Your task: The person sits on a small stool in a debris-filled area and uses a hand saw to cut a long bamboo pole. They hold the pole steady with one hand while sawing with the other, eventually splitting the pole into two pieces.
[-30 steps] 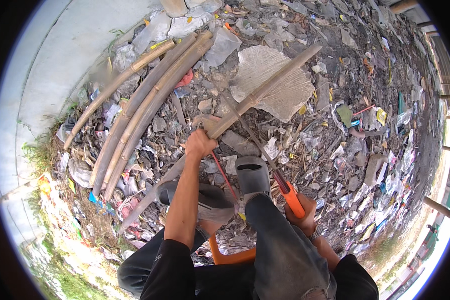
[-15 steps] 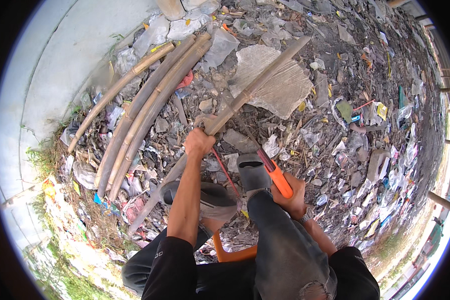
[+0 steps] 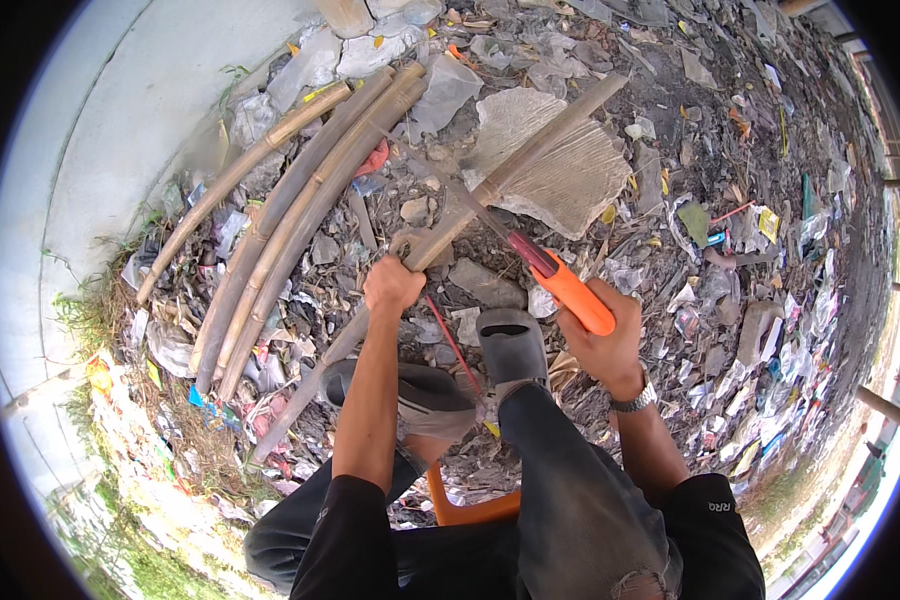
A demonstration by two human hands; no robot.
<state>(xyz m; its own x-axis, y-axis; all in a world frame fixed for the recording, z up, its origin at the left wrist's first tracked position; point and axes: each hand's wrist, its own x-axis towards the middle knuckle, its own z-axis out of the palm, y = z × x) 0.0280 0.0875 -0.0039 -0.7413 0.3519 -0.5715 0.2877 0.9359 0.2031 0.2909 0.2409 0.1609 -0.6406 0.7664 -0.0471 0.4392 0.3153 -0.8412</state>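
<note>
A long bamboo pole slants from far right to near left, its far part resting on a broken grey slab. My left hand is wrapped around the pole near its middle. In my right hand is the orange handle of a hand saw. The saw's blade crosses the pole just beyond my left hand, its tip reaching out to the far left. Whether the teeth have cut into the bamboo cannot be made out.
Several bamboo poles lie side by side at the left, near a pale wall. Plastic scraps, stones and dry litter cover the ground. My sandalled feet are near the pole, and an orange seat edge shows below me.
My right hand has pushed the saw forward and away from my knee, so more of the blade now extends past the pole. My left hand has stayed nearly in place on the bamboo.
</note>
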